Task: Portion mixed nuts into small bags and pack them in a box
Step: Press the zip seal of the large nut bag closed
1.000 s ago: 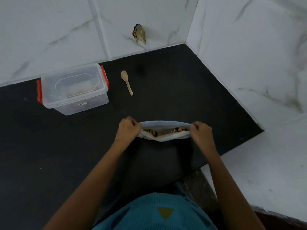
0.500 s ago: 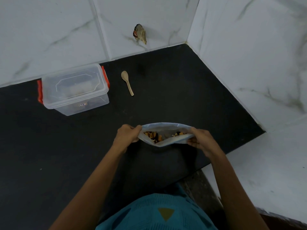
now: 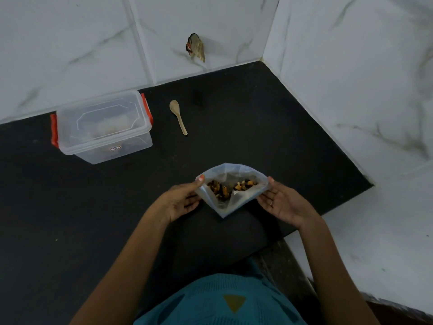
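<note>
A small clear plastic bag (image 3: 228,202) with mixed nuts (image 3: 230,186) inside is held above the black counter (image 3: 70,207), its mouth spread wide and tilted toward me. My left hand (image 3: 182,199) pinches the bag's left edge with thumb on top. My right hand (image 3: 284,204) holds the right edge, palm up, a ring on one finger. A clear lidded plastic box (image 3: 103,127) with red clips stands at the back left, well away from both hands.
A small wooden spoon (image 3: 178,116) lies on the counter right of the box. White marble-tiled walls meet in a corner at the back right, and something dark and papery (image 3: 195,48) clings to the back wall. The counter's right edge runs diagonally by my right hand.
The bag's mouth has gone from nearly flat to wide open and tipped toward me. Both hands turned palm-up and dropped slightly lower in view.
</note>
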### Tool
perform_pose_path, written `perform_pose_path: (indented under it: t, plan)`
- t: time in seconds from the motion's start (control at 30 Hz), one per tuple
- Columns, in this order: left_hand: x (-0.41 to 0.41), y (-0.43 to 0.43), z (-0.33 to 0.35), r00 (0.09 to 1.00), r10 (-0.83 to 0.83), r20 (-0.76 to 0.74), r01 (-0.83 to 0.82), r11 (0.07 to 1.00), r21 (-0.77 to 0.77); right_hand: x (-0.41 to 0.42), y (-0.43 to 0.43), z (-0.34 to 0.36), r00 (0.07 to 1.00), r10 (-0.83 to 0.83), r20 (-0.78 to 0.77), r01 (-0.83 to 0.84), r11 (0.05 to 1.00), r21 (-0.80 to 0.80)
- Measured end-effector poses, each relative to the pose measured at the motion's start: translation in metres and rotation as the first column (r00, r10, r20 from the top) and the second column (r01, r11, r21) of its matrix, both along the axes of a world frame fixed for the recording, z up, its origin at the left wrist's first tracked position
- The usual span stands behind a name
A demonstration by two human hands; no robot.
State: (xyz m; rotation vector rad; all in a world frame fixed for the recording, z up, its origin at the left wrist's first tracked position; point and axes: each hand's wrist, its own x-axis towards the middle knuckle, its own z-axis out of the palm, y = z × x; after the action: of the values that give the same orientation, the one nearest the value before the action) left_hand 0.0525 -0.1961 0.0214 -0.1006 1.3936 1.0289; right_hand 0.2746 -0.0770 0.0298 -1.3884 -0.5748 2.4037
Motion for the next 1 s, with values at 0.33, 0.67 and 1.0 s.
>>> perform_pose_path:
  t: [0.33, 0.67, 1.0]
  plan:
    - [0.0, 0.001, 0.009, 0.996, 0.046, 0.07, -0.052, 0.995, 0.086, -0.002, 0.001, 0.003, 0.999, -0.036, 0.021, 0.035, 0.998, 0.056]
    - [0.013, 0.012, 0.019, 0.863, 0.115, -0.492, 0.0, 0.974, 0.229, -0.007, 0.002, 0.009, 0.905, 0.021, 0.425, -0.231, 0.863, 0.449]
    - [0.017, 0.012, 0.014, 0.245, 0.055, -0.968, 0.247, 0.962, 0.117, -0.007, 0.011, 0.019, 0.659, -0.322, 0.68, -0.563, 0.388, 0.729]
